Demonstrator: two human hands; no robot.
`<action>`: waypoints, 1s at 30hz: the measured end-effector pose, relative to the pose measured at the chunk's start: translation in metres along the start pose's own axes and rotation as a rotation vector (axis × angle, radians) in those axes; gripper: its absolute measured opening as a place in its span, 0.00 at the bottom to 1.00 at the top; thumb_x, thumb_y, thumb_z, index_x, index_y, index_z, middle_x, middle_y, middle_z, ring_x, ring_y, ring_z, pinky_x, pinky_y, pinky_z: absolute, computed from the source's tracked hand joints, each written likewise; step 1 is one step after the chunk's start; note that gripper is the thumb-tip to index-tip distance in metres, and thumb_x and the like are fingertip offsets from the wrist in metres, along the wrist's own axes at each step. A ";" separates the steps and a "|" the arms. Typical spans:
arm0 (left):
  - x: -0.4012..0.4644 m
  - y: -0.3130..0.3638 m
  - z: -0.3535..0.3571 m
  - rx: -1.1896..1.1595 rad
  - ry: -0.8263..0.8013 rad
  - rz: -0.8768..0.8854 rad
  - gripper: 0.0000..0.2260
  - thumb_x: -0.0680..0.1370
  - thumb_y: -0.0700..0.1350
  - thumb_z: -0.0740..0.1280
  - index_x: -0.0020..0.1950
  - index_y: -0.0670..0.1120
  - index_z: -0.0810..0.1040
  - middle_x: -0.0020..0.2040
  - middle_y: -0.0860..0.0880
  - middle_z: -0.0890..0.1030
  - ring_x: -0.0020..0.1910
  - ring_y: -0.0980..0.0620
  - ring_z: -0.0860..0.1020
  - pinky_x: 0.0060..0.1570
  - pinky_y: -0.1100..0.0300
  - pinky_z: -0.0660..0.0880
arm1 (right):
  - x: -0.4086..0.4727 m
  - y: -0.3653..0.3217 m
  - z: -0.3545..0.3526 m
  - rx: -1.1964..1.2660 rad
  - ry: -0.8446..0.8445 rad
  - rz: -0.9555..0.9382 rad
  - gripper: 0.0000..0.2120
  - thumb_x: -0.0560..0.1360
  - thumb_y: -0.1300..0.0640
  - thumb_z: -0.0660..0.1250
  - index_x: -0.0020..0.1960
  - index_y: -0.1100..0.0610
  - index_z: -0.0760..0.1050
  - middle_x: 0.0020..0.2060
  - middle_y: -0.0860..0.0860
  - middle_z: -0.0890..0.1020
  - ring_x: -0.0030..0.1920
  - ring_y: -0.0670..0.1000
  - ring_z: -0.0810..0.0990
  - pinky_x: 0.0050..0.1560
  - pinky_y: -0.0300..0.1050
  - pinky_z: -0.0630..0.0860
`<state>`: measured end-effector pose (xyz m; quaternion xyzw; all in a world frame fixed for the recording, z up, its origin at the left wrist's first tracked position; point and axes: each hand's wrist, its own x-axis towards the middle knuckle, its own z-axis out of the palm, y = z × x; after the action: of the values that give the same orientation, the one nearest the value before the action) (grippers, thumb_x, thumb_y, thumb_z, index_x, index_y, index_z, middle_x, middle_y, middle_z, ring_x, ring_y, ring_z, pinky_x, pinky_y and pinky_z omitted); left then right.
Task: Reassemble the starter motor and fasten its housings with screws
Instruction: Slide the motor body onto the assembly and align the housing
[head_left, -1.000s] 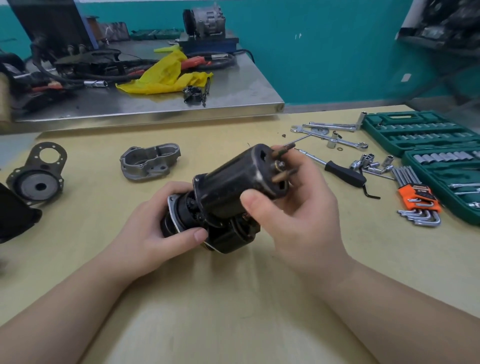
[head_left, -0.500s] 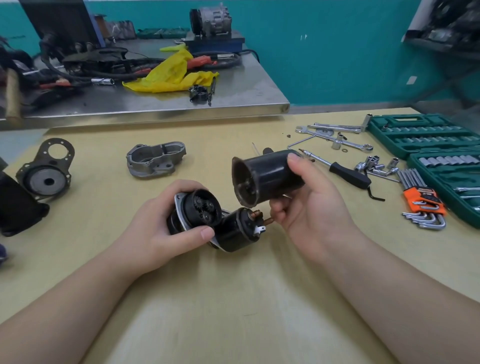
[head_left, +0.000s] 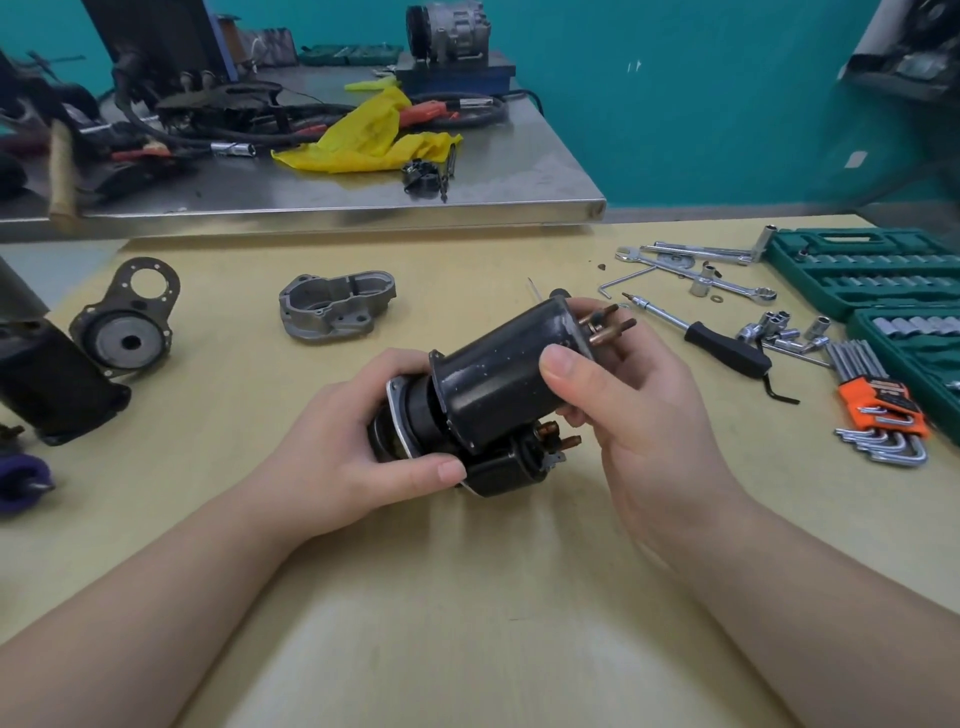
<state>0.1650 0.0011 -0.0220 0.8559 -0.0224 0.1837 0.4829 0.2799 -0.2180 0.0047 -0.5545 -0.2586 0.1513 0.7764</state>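
Left grip (head_left: 358, 441): curled round the gear end (head_left: 410, 421), frame centre.
Right grip (head_left: 623, 405): clasps the black motor housing (head_left: 498, 374), seated on it.

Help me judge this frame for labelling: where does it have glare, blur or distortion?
Head view: the hands and the black motor housing are sharp; soft glare lies on the steel bench top and a pale sheen on the wooden table near the camera; the right edge by the socket set is smeared; wide-angle bending curves the table edges and stretches the forearms.
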 end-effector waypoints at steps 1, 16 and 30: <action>0.000 0.001 0.000 0.006 0.002 0.003 0.31 0.68 0.70 0.77 0.66 0.61 0.75 0.57 0.52 0.85 0.54 0.48 0.85 0.54 0.56 0.80 | -0.001 0.000 0.001 -0.012 -0.012 -0.012 0.25 0.68 0.48 0.78 0.63 0.53 0.79 0.46 0.43 0.86 0.44 0.41 0.83 0.42 0.32 0.77; 0.000 0.011 -0.001 -0.024 -0.011 0.006 0.35 0.65 0.71 0.78 0.69 0.64 0.75 0.62 0.56 0.84 0.62 0.54 0.83 0.60 0.64 0.77 | -0.007 -0.004 0.004 -0.073 -0.029 -0.061 0.23 0.71 0.57 0.77 0.64 0.54 0.77 0.49 0.46 0.87 0.51 0.46 0.86 0.51 0.40 0.81; 0.000 0.017 -0.003 -0.011 -0.054 -0.033 0.38 0.60 0.67 0.83 0.66 0.59 0.79 0.59 0.54 0.86 0.59 0.53 0.84 0.59 0.60 0.79 | -0.011 -0.003 0.005 -0.178 -0.076 -0.101 0.25 0.66 0.49 0.81 0.61 0.47 0.78 0.51 0.49 0.86 0.53 0.54 0.86 0.56 0.54 0.84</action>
<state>0.1609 -0.0053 -0.0067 0.8581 -0.0224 0.1522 0.4900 0.2678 -0.2209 0.0058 -0.6013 -0.3276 0.1093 0.7205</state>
